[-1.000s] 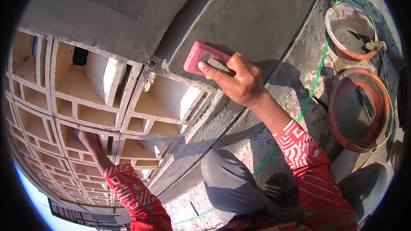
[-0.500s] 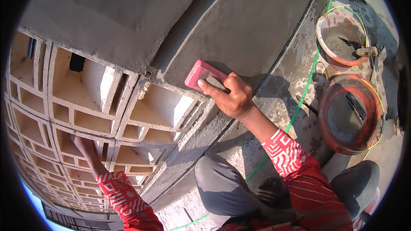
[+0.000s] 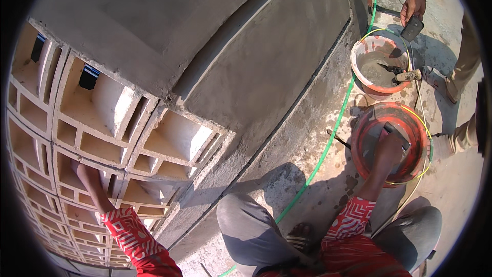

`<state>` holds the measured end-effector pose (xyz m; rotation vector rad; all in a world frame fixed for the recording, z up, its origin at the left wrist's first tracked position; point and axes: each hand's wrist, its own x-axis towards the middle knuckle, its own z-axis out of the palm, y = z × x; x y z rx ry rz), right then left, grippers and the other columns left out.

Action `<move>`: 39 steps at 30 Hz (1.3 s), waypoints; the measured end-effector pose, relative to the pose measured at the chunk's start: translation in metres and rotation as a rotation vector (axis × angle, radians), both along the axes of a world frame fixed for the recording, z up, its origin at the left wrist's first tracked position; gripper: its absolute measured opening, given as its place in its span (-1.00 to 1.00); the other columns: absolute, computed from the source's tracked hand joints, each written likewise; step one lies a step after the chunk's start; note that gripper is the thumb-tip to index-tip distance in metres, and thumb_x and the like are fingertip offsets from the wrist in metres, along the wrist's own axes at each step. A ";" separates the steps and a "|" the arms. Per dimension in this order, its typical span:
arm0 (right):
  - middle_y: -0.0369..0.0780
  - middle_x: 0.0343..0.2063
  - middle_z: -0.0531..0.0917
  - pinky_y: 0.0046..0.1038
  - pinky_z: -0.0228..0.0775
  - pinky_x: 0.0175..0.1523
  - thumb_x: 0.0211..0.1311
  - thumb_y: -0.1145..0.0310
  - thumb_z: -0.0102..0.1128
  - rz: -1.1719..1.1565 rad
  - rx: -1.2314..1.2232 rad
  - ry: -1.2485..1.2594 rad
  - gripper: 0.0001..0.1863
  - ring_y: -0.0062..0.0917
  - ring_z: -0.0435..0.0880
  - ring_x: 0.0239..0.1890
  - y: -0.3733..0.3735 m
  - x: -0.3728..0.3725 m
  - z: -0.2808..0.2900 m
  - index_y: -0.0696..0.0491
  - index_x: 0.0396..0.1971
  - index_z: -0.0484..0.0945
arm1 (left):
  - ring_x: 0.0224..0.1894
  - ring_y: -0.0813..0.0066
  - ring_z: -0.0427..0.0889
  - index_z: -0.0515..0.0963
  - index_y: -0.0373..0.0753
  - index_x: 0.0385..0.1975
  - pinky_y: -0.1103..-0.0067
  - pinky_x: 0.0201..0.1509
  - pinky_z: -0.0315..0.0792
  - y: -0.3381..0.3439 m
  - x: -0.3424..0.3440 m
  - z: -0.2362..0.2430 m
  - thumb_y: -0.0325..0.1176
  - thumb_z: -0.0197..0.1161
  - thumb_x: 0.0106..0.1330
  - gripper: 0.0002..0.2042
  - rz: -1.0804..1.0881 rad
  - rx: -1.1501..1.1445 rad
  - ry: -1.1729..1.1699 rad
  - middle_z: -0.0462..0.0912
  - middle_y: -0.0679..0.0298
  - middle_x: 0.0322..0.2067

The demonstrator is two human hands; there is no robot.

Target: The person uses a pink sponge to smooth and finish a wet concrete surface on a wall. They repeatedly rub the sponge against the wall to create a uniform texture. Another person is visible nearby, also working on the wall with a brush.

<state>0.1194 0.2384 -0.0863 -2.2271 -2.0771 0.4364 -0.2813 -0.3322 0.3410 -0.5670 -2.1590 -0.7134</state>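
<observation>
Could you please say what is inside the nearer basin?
The right hand, part of a dark tool and grey contents show; whatever the hand covers cannot be seen.

- A worker wears a red long-sleeved top (image 3: pixel 353 257), plain red above the patterned cuffs.
- White geometric lines, angular and maze-like, band the left sleeve (image 3: pixel 130 233) near the wrist; the right sleeve (image 3: pixel 350 217) carries a matching print.
- The left hand (image 3: pixel 86 174) and right hand (image 3: pixel 389 150) are bare.
- Grey trousers (image 3: pixel 246 225) cover both knees.
- Footwear, half in shadow, appears to be a dark sandal (image 3: pixel 299 237) with pale stripes.
</observation>
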 end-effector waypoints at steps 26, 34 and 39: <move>0.05 -0.07 0.69 -0.17 0.57 0.11 0.41 0.06 0.06 0.193 -0.205 -0.183 -0.54 -0.16 0.75 -0.04 0.026 0.042 -0.028 0.20 -0.04 0.56 | -0.10 0.06 0.71 0.59 -0.44 -0.05 0.32 -0.01 0.52 0.015 0.011 0.001 -0.36 0.13 0.36 -0.69 0.155 -0.284 0.184 0.73 -0.08 -0.14; 0.15 -0.20 0.70 -0.09 0.57 0.00 0.41 0.01 0.10 -0.159 -0.059 0.134 -0.45 -0.07 0.76 -0.16 0.009 0.051 0.004 0.25 -0.01 0.32 | -0.09 0.00 0.70 0.59 -0.43 -0.03 0.31 0.00 0.52 0.014 0.008 0.001 -0.34 0.13 0.37 -0.69 0.103 -0.229 0.155 0.72 -0.09 -0.15; 0.02 -0.18 0.70 -0.35 0.59 -0.20 0.47 0.16 0.03 -0.259 -0.016 0.408 -0.54 -0.31 0.76 -0.29 0.022 0.060 -0.013 0.22 0.14 0.33 | -0.09 0.02 0.70 0.58 -0.44 -0.01 0.31 0.00 0.52 0.013 0.007 -0.001 -0.33 0.15 0.37 -0.68 0.074 -0.118 0.071 0.73 -0.07 -0.13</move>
